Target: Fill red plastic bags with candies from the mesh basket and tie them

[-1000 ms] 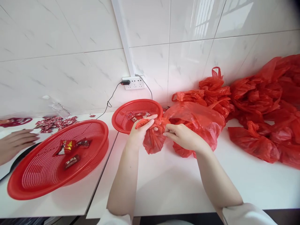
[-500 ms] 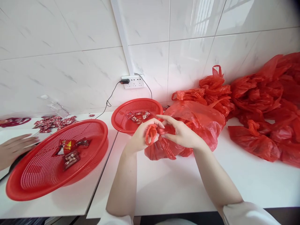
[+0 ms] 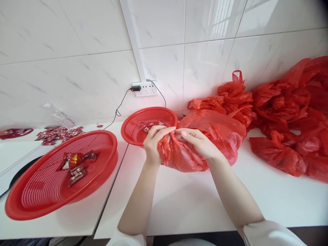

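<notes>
Both of my hands grip a small red plastic bag [image 3: 183, 157] above the white table. My left hand [image 3: 155, 143] is closed on the bag's left side, pinching its top. My right hand [image 3: 198, 141] pinches the top from the right, and the fingertips of the two hands nearly meet. The bag bulges below my hands and rests against the tabletop. A larger red bag [image 3: 220, 128] lies right behind it.
A small red basket [image 3: 133, 131] with candies stands behind my hands. At left is a big red basket [image 3: 33, 201] holding a few wrapped candies [image 3: 77, 164]. Several filled red bags [image 3: 284, 112] are heaped at right against the tiled wall. Loose wrappers [image 3: 57, 133] lie far left.
My hands turned the bag and closed together on its top; the twisted handle loop is gone. The other person's hand at far left has left the view.
</notes>
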`<action>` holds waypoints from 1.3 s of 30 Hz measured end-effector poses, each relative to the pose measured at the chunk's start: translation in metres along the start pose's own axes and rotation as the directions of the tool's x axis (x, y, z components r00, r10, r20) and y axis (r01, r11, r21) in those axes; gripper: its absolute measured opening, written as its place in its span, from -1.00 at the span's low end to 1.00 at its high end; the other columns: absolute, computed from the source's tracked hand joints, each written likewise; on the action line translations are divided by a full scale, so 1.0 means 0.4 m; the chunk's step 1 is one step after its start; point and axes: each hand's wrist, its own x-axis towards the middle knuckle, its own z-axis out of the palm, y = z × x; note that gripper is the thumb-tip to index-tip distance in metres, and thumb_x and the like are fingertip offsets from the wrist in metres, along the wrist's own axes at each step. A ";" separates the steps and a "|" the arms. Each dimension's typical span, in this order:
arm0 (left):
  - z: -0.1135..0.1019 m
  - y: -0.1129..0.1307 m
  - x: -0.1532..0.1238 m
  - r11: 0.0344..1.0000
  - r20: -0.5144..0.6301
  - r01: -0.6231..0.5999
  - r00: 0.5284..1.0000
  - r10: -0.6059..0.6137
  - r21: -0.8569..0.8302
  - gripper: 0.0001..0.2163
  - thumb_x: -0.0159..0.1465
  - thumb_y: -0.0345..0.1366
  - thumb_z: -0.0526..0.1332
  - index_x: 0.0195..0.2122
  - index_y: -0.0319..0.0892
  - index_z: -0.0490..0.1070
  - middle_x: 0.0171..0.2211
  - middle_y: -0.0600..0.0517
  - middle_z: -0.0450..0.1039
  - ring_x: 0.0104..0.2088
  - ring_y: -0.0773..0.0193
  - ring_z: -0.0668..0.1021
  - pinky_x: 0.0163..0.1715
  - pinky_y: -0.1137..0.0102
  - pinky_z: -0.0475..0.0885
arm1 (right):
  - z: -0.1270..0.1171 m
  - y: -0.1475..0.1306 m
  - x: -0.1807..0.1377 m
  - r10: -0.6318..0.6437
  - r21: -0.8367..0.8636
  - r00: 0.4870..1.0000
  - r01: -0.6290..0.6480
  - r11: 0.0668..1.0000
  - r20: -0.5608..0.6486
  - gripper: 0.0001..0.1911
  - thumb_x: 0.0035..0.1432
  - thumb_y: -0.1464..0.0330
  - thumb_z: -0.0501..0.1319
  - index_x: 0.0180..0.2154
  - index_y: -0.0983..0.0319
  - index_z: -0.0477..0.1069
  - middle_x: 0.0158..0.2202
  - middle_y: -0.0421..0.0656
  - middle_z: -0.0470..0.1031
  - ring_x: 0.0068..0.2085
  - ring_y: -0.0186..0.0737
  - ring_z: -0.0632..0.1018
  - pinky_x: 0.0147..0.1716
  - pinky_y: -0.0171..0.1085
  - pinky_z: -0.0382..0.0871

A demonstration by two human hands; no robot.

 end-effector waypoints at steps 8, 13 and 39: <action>-0.001 0.015 -0.001 0.955 0.126 0.157 0.984 -0.128 -0.252 -0.87 0.22 -0.28 0.33 -0.22 0.07 0.62 -0.26 0.07 0.28 -0.35 0.38 0.48 -0.40 0.42 0.42 | -0.033 -0.002 0.004 -0.036 -0.085 0.999 0.039 0.996 0.038 -0.82 0.16 0.30 0.26 -0.23 0.23 0.56 -0.25 -0.15 0.59 -0.21 -0.19 0.58 -0.12 -0.17 0.46; -0.018 0.008 0.011 0.976 0.183 0.089 0.982 -0.053 -0.197 -0.82 0.24 -0.33 0.30 -0.18 0.10 0.62 -0.26 0.06 0.29 -0.32 0.36 0.48 -0.34 0.40 0.44 | -0.043 -0.021 -0.011 -0.019 -0.174 0.999 0.026 0.984 0.042 -0.79 0.15 0.25 0.29 -0.28 0.26 0.56 -0.28 -0.11 0.60 -0.23 -0.16 0.58 -0.18 -0.18 0.47; -0.188 0.014 0.052 0.960 0.139 -0.263 0.958 0.249 0.093 -0.84 0.20 -0.48 0.27 -0.29 -0.06 0.54 -0.36 0.06 0.56 -0.36 0.25 0.52 -0.28 0.28 0.41 | -0.115 -0.106 -0.104 -0.088 -0.133 0.960 0.054 0.990 -0.266 -0.81 0.23 0.21 0.23 -0.18 0.08 0.27 -0.64 -0.39 0.01 -0.65 -0.41 0.02 -0.66 -0.35 -0.12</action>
